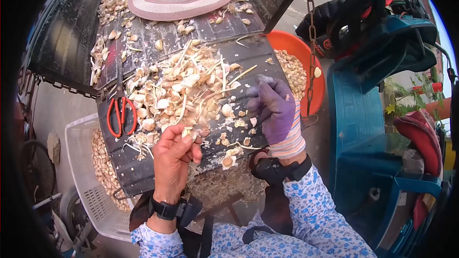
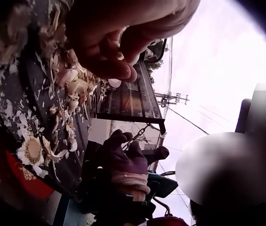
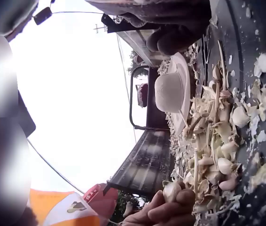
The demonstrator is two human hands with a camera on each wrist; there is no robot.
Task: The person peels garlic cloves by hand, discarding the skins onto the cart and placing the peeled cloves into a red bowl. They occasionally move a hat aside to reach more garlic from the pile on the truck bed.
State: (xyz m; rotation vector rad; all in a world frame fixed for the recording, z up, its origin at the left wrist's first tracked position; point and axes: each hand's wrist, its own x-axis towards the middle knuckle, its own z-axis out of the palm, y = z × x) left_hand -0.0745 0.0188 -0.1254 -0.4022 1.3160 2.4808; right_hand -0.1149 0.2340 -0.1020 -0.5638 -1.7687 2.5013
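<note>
My bare left hand pinches a pale garlic clove between thumb and fingers, at the front of a heap of garlic cloves and dry stalks. The right wrist view also shows this clove at the fingertips. My right hand, in a purple glove with a striped cuff, is raised over the right side of the dark ridged metal bed. Its fingers are loosely bent, and no object shows between them. A single clove appears in front of the chain, over the orange tub.
Red-handled scissors lie left of the heap. A wide-brimmed hat sits behind it. A white plastic crate with cloves stands below left. A rusty chain hangs at the right, near a teal vehicle.
</note>
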